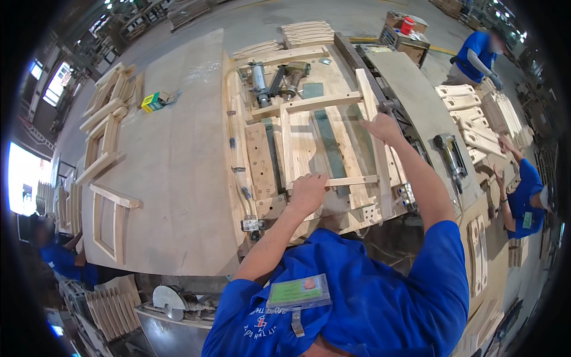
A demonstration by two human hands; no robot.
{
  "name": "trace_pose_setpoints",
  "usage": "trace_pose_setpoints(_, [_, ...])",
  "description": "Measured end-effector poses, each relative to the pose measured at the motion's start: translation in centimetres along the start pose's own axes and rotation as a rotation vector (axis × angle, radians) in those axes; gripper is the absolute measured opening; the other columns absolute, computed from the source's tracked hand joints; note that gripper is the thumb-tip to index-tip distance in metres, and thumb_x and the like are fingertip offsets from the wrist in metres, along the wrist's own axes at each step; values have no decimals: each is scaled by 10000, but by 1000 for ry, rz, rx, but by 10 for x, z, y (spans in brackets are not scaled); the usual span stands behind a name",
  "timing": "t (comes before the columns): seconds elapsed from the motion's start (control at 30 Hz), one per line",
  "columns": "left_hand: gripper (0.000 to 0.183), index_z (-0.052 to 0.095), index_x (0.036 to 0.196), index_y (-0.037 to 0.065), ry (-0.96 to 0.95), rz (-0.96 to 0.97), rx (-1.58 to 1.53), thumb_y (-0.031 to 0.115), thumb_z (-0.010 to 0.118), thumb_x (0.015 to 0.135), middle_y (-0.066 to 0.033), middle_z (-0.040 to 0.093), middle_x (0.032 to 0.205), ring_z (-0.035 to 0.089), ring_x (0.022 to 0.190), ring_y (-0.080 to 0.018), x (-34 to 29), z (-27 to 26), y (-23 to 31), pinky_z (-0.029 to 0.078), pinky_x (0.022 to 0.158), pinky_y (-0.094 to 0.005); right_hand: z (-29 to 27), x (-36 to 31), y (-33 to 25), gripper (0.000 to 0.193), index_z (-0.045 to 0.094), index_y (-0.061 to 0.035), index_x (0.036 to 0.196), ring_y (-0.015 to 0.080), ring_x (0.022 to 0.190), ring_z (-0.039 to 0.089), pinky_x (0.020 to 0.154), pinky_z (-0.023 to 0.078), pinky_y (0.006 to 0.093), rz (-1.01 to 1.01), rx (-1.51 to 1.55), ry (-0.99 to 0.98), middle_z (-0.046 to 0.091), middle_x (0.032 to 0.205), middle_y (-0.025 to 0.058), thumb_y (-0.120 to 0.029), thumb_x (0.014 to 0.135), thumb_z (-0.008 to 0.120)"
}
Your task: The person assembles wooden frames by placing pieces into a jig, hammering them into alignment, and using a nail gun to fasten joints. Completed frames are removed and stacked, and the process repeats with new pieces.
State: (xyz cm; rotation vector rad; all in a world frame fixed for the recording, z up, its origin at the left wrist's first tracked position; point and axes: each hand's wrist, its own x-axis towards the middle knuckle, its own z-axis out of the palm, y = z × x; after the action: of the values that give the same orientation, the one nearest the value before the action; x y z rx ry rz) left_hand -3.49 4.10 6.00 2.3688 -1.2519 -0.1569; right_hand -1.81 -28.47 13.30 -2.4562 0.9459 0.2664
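Note:
A pale wooden frame (326,106) of legs and crossrails lies on a wooden jig (260,157) in front of me. My left hand (309,194) is closed over the near crossrail, at its left end. My right hand (383,128) is closed round the long right leg of the frame, partly covering it. A dark metal part (389,106) sits just beyond my right knuckles; whether I touch it cannot be made out. Two air-powered tools, a silver one (259,80) and a greenish nailer (294,77), lie at the far end of the jig.
A small yellow-green box (153,102) and wooden frames (110,223) lie on the board to the left. Another air tool (450,156) rests on the right-hand bench. Stacked slats (467,113) stand beyond it. Co-workers (476,56) are at right and far left. A saw blade (169,300) shows at lower left.

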Motion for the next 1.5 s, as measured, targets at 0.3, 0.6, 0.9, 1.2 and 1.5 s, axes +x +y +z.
trace_pose_setpoints(0.3, [267, 658, 1044, 73, -131, -214, 55, 284, 771, 926, -139, 690, 969, 698, 954, -361, 8, 20, -38, 543, 810, -509, 75, 72, -24, 696, 728, 105, 1079, 391, 935, 780, 727, 623, 491, -75, 67, -201, 763, 1031, 286, -568, 902, 750])
trace_pose_setpoints(0.6, [308, 706, 1089, 54, 62, -264, 45, 297, 781, 916, -150, 675, 984, 664, 947, -384, -4, 36, -26, 527, 852, -496, 108, 78, -15, 659, 674, 30, 1298, 427, 1172, 704, 1000, 571, 497, -116, -158, -17, 689, 1306, 250, -546, 978, 672])
trace_pose_setpoints(0.9, [310, 711, 1147, 57, 49, -286, 33, 241, 775, 906, -154, 681, 1024, 674, 983, -387, -15, 38, -29, 524, 880, -491, 152, -80, -12, 303, 708, -41, 1037, 335, 980, 681, 840, 506, 488, -871, -219, -52, 677, 1015, 159, -299, 882, 741])
trace_pose_setpoints(1.2, [272, 718, 1124, 36, 466, -76, 148, 28, 790, 862, -154, 713, 1155, 660, 1169, -396, -93, -56, -45, 518, 1041, -503, 177, -110, 0, 249, 682, -13, 1016, 351, 986, 661, 932, 479, 473, -857, -56, 183, 676, 992, 161, -199, 857, 727])
trace_pose_setpoints(1.5, [172, 718, 1075, 27, 538, 25, -124, 23, 764, 910, -153, 724, 1102, 680, 1106, -377, -12, -30, -10, 536, 990, -473, 164, -138, 17, 405, 681, -27, 1222, 346, 1203, 630, 1121, 440, 487, -773, 45, 268, 676, 1211, 191, -209, 868, 752])
